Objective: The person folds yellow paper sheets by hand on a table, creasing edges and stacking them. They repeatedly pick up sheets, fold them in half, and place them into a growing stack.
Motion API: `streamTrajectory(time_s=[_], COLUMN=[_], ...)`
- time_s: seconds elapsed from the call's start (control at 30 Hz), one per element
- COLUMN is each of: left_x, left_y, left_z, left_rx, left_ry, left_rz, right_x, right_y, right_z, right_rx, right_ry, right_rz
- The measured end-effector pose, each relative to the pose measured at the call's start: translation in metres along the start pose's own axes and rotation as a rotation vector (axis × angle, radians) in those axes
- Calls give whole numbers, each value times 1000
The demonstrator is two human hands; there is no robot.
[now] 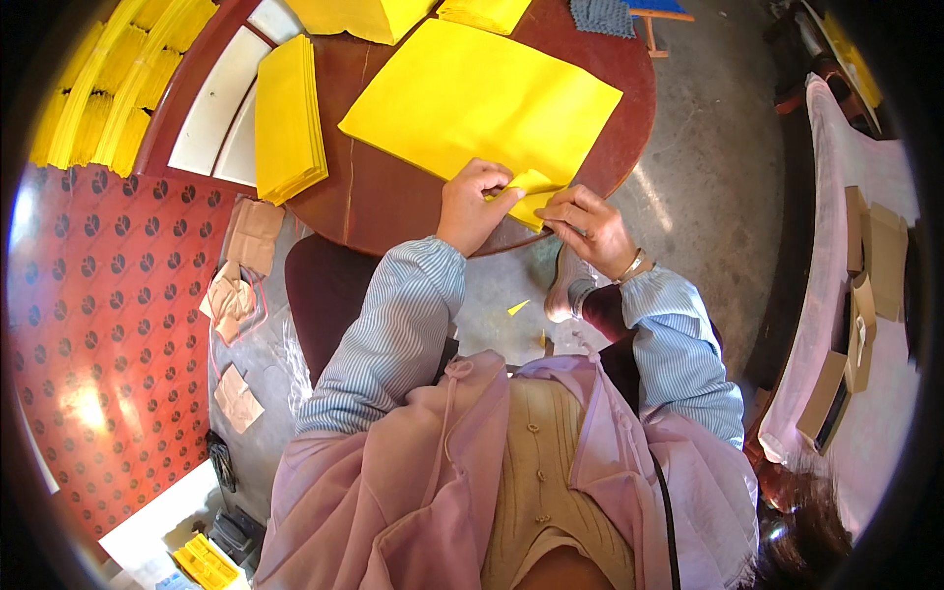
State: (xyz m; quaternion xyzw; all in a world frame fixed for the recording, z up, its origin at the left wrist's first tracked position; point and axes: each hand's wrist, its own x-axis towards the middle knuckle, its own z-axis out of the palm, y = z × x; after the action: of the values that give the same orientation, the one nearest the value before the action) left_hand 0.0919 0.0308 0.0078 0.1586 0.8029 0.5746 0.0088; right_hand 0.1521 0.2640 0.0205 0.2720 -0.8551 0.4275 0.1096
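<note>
A wide yellow sheet (482, 98), seemingly paper and possibly one of a stack, lies on the dark red round table (339, 202). At its near edge a small yellow folded flap (531, 184) is turned up between my hands. My left hand (470, 208) is closed, thumb and fingers pinching the flap's left side. On the other side, my right hand (595, 231) pinches the flap's right end by the table's edge. Whether the flap belongs to the large sheet or is a separate piece, I cannot tell.
Folded yellow bundles stand at the table's left (287, 123) and far side (364, 15). More yellow stacks (108, 88) rest at the far left, above a red patterned board (118, 324). Cardboard boxes (860, 324) lie on a pink-covered surface at right. A yellow scrap (518, 307) is on the floor.
</note>
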Motion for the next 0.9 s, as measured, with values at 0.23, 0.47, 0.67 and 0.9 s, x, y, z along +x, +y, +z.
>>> streamTrajectory(time_s=[0.23,0.47,0.67,0.9], left_x=[-1,-1,-2,-3], left_y=[5,4,2,3], left_z=[-3,-5,-10,-9], left_rx=[15,13,22,42], left_ry=[-40,-55,-78,-82], left_rz=[-22,-8,57,56], right_x=[4,7,9,15], right_y=[2,10,12,12], right_z=[3,8,11,10], right_rx=[111,395,507,513], right_ry=[49,54,77,85], right_rz=[77,405,472,545])
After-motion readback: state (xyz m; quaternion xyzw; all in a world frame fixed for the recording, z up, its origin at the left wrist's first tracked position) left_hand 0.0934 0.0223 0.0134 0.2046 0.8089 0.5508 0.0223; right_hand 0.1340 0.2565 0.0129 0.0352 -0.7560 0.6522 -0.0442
